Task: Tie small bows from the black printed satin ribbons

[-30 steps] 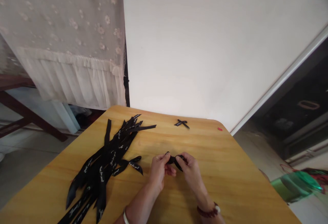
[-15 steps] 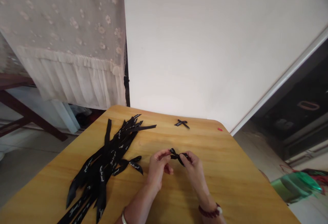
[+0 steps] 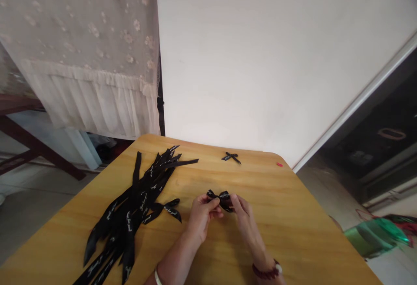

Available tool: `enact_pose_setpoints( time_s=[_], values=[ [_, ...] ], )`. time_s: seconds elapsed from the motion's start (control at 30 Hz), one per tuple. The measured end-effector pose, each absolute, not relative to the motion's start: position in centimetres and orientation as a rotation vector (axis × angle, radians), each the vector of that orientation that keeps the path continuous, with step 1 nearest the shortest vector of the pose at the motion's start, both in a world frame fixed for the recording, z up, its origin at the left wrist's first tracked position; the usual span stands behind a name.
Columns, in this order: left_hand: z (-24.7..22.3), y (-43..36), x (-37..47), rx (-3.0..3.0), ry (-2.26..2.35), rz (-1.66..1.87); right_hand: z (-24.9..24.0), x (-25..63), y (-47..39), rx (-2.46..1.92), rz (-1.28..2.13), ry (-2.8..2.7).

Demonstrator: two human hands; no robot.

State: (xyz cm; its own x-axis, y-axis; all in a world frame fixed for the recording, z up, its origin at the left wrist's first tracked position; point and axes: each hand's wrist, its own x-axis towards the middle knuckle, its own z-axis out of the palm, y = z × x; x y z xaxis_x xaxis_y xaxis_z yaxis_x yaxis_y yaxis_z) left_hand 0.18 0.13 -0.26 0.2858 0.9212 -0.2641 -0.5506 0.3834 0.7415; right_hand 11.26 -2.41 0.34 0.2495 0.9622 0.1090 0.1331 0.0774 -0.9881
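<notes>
A black ribbon bow (image 3: 223, 197) with white lettering is held above the table between my two hands. My left hand (image 3: 202, 215) pinches it near the knot, thumb on top. On the bow's right side, my right hand (image 3: 243, 212) has its thumb and fingers closed at the loop. To the left lies a long pile of black printed ribbons (image 3: 143, 198), with a loose looped ribbon (image 3: 172, 209) beside it. A small black bow (image 3: 231, 157) rests near the table's far edge.
The wooden table (image 3: 293, 233) stands against a white panel (image 3: 260, 59). A small red piece (image 3: 279, 164) lies at its far right corner. Beyond the right edge is a green translucent container (image 3: 374, 237). A lace curtain (image 3: 97, 50) hangs at the back left.
The held bow has shifted left and turned, so both loops now show. My left thumb has come onto it near the knot, and my right fingers have moved to its right loop.
</notes>
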Motion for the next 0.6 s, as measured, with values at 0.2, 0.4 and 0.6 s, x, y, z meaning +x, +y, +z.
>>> enact_pose_setpoints(
  time_s=[0.2,0.4,0.6],
  values=[
    [-0.3,0.3,-0.1,0.547,0.762,1.062,0.0,11.4,-2.4,-1.292,0.962,-1.302],
    [-0.3,0.2,0.0,0.533,0.787,1.082,-0.2,11.3,-2.4,-1.320,0.989,-1.303],
    [-0.2,0.2,-0.1,0.570,0.770,1.069,1.5,10.9,-2.9,-1.164,1.147,-1.217]
  ],
)
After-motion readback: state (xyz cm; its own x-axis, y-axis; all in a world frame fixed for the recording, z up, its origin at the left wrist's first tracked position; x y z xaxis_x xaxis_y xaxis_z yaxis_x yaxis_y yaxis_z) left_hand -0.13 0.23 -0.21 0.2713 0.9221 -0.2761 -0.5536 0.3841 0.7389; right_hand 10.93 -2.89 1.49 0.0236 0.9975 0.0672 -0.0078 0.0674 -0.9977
